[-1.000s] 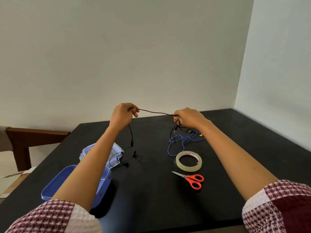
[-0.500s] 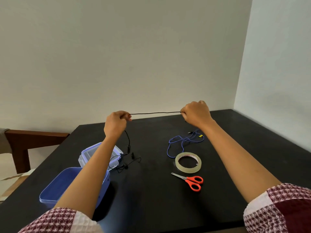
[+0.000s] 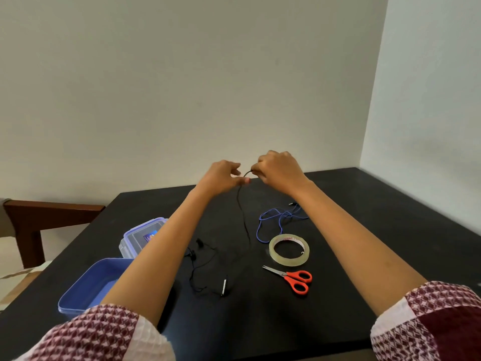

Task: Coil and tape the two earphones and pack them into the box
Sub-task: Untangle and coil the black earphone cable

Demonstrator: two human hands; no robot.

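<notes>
Both hands are raised close together above the far middle of the black table [image 3: 377,256]. My right hand [image 3: 278,169] pinches the top of the black earphone cable [image 3: 242,214]. My left hand [image 3: 221,175] pinches the same cable just beside it, so a short loop shows between them. The cable hangs down to the table, where its earbuds and plug lie loose near my left forearm. The blue earphone [image 3: 276,220] lies untouched in a loose tangle behind the tape roll [image 3: 289,249]. The open blue box [image 3: 86,290] stands at the front left.
Orange-handled scissors [image 3: 294,278] lie in front of the tape roll. The box's clear lid [image 3: 140,238] rests behind the box. A wooden chair [image 3: 39,217] stands beyond the table's left edge. Walls close the back and right.
The hands had stretched the black cable out straight between them; now they have come together, folding that length into a loop. The hanging part now drops between the arms.
</notes>
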